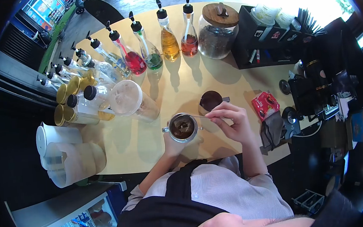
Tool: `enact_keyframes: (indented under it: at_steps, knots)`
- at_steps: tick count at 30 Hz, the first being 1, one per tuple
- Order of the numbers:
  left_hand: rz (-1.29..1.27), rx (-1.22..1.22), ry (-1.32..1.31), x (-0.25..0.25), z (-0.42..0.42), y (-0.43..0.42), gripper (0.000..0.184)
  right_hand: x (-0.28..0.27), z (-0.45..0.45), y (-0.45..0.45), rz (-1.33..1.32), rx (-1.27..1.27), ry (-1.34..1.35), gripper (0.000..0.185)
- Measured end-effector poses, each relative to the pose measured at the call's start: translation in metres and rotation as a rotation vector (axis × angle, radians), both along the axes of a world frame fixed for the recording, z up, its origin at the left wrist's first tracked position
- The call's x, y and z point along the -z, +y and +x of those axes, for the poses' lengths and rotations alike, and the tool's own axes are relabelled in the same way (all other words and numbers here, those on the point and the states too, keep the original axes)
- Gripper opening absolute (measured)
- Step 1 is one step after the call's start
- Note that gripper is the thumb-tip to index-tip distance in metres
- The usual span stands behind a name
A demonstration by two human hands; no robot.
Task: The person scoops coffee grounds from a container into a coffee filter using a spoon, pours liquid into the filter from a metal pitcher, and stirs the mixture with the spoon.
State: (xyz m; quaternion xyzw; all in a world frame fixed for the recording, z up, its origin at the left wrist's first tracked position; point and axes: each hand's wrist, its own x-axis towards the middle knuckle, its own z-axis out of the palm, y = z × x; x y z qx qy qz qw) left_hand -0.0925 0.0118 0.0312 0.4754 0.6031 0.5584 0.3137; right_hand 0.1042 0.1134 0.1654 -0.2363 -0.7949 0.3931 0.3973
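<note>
My left hand (173,144) is wrapped round the lower part of a round metal cup (170,133) with small tabs at its sides. Inside the cup is a dark brown, wet-looking mass with a lighter patch. My right hand (232,120) pinches the thin metal handle (200,116) of a stirring utensil, whose other end reaches the cup's rim; its tip I cannot make out. Just beyond my right hand stands a pitcher (210,100) with a dark interior and a short handle, partly hidden by my fingers.
Pump bottles (170,42) of coloured liquid curve along the table's far edge, beside a wooden-lidded jar (217,38). Leftward stand a tall lidded tub (126,97) and plastic pitchers (76,162). To the right lie a red packet (266,105), a dark cloth (272,130) and a black organiser (244,44).
</note>
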Motion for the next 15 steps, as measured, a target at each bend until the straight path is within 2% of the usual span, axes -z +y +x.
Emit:
enact_keyframes:
  at_steps: [1, 8, 11, 15]
  knots:
    - [-0.035, 0.033, 0.022, 0.001, -0.001, -0.001, 0.072, 0.004, -0.002, -0.003, 0.005, -0.003, -0.010, 0.020]
    - [-0.055, 0.039, -0.037, 0.009, -0.001, 0.000, 0.071, 0.020, -0.014, -0.015, 0.214, -0.032, -0.045, 0.023]
    - [-0.051, 0.027, -0.082, 0.011, 0.000, 0.000, 0.070, 0.025, -0.014, -0.017, 0.209, -0.033, -0.053, 0.024]
    - [-0.039, 0.014, -0.017, 0.014, -0.001, 0.000, 0.068, 0.022, -0.010, -0.017, 0.178, -0.032, -0.051, 0.024]
